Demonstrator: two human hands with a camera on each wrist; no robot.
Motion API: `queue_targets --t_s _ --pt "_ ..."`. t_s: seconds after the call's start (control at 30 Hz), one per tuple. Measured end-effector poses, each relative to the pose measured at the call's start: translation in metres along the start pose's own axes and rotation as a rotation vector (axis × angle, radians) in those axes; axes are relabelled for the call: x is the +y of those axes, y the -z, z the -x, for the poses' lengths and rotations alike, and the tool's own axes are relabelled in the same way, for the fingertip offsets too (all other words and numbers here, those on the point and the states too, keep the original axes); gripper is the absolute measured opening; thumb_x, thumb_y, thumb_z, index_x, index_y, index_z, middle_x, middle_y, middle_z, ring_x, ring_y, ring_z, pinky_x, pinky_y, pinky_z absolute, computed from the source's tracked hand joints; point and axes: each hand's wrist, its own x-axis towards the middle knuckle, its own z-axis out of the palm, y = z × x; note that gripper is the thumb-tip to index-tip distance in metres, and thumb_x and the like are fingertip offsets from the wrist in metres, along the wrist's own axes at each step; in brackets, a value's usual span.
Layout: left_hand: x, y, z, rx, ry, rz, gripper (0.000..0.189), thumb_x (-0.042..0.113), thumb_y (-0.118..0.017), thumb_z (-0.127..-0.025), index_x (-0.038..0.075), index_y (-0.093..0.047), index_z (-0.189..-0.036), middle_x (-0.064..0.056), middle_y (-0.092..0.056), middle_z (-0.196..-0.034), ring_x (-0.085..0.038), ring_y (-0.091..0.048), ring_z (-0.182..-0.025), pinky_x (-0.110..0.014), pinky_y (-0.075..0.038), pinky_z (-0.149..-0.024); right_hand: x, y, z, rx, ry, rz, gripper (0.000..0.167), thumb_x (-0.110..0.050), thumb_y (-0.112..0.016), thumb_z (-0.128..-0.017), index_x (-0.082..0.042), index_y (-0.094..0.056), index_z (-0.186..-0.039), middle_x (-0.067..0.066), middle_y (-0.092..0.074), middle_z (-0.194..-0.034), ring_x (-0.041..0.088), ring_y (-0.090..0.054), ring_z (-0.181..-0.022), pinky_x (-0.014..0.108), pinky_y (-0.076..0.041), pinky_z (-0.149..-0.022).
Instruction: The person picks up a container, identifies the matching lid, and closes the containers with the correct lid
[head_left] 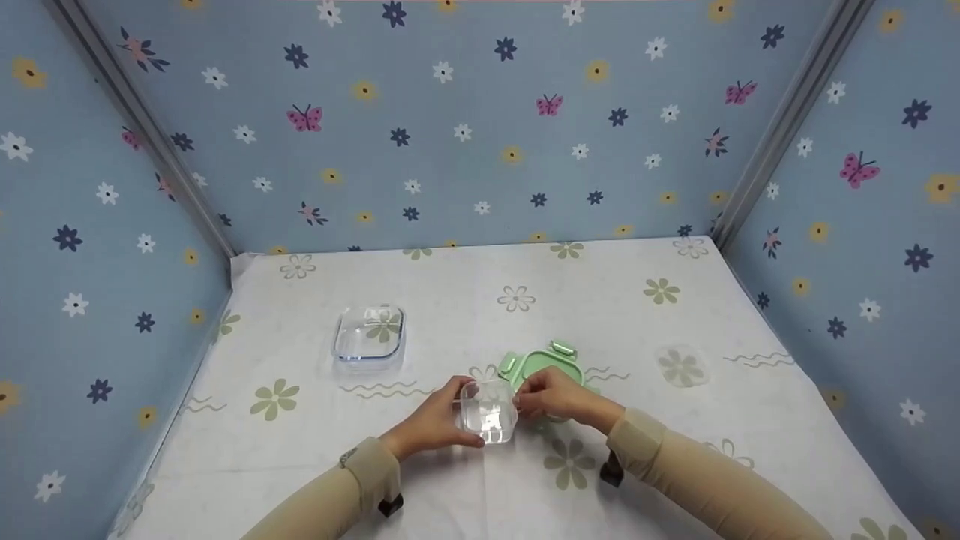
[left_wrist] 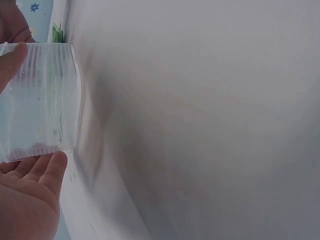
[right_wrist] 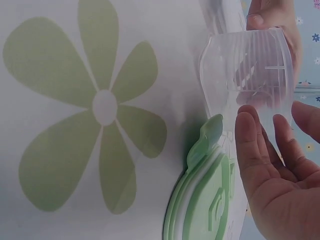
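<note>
A clear plastic container (head_left: 489, 412) with ribbed walls is held in front of the person, tilted on its side. My left hand (head_left: 435, 421) grips it, thumb on one wall and fingers against the opposite one, as the left wrist view shows. Close by the container's right side is my right hand (head_left: 559, 395), its fingers loosely bent; the right wrist view has these fingers (right_wrist: 247, 132) at the container's wall, but firm contact is hard to make out. Beneath and behind the right hand lies a green lid (head_left: 551, 363) with side clips, partly hidden by that hand.
A square glass container (head_left: 369, 335) stands at the left on the white flowered cloth (head_left: 450, 300). To the right lies a flat translucent piece (head_left: 682, 366). Blue patterned walls (head_left: 480, 112) enclose the back and both sides of the table.
</note>
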Motion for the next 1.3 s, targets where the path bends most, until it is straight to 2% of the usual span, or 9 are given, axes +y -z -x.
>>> queue_targets --t_s 0.17,0.3,0.5,0.77,1.0,1.17,1.3 --pt "0.000 0.000 -0.001 0.004 0.006 -0.017 0.093 0.023 -0.099 -0.076 0.004 -0.046 -0.149 -0.022 -0.057 -0.157 -0.045 -0.056 -0.144 -0.061 -0.044 -0.124 -0.002 0.006 0.000 0.007 -0.002 -0.006 0.019 -0.010 -0.071 -0.102 0.009 -0.075 -0.103 0.021 -0.079 -0.101 0.018 -0.078 -0.084 0.040 -0.069 -0.082" --pt "0.000 0.000 -0.001 0.006 0.003 -0.021 0.091 0.023 -0.099 -0.076 0.005 -0.047 -0.149 -0.022 -0.058 -0.157 -0.045 -0.057 -0.144 -0.060 -0.043 -0.124 -0.006 0.013 -0.001 0.022 0.008 0.008 0.019 -0.012 -0.070 -0.104 0.006 -0.075 -0.104 0.024 -0.078 -0.103 0.020 -0.078 -0.086 0.040 -0.069 -0.082" --pt "-0.001 0.002 -0.001 0.009 -0.004 -0.020 0.091 0.024 -0.099 -0.075 0.004 -0.048 -0.148 -0.024 -0.058 -0.156 -0.045 -0.057 -0.143 -0.060 -0.043 -0.124 -0.011 0.026 -0.001 0.068 0.029 0.078 0.017 -0.015 -0.072 -0.104 0.001 -0.075 -0.107 0.022 -0.076 -0.104 0.018 -0.076 -0.085 0.036 -0.067 -0.079" --pt "-0.002 0.001 0.000 0.016 -0.013 -0.020 0.087 0.022 -0.099 -0.074 0.005 -0.050 -0.144 -0.024 -0.060 -0.154 -0.045 -0.059 -0.142 -0.059 -0.045 -0.123 -0.012 0.045 0.000 0.180 0.106 0.132 0.031 -0.013 -0.079 -0.097 0.009 -0.071 -0.118 0.011 -0.075 -0.093 0.011 -0.067 -0.074 0.021 -0.058 -0.065" --pt "-0.002 0.001 0.000 0.014 -0.021 -0.028 0.087 0.023 -0.099 -0.074 0.005 -0.050 -0.144 -0.024 -0.060 -0.153 -0.045 -0.060 -0.141 -0.059 -0.046 -0.123 -0.011 0.063 0.003 0.285 0.101 0.151 0.030 -0.009 -0.083 -0.094 0.005 -0.072 -0.118 0.008 -0.074 -0.090 0.010 -0.064 -0.074 0.020 -0.055 -0.064" --pt "-0.002 0.000 0.000 0.012 -0.008 -0.040 0.087 0.023 -0.099 -0.074 0.005 -0.050 -0.144 -0.023 -0.060 -0.153 -0.044 -0.060 -0.141 -0.058 -0.046 -0.123 -0.009 0.075 0.004 0.337 0.108 0.145 0.033 -0.007 -0.083 -0.093 0.010 -0.071 -0.118 0.009 -0.073 -0.089 0.009 -0.062 -0.074 0.018 -0.053 -0.064" --pt "-0.002 0.000 0.001 0.009 0.002 -0.031 0.087 0.022 -0.099 -0.074 0.006 -0.050 -0.145 -0.023 -0.060 -0.154 -0.043 -0.060 -0.141 -0.057 -0.045 -0.123 -0.007 0.081 0.005 0.378 0.111 0.146 0.031 -0.007 -0.084 -0.091 0.008 -0.072 -0.115 0.007 -0.072 -0.087 0.009 -0.062 -0.073 0.018 -0.053 -0.064"
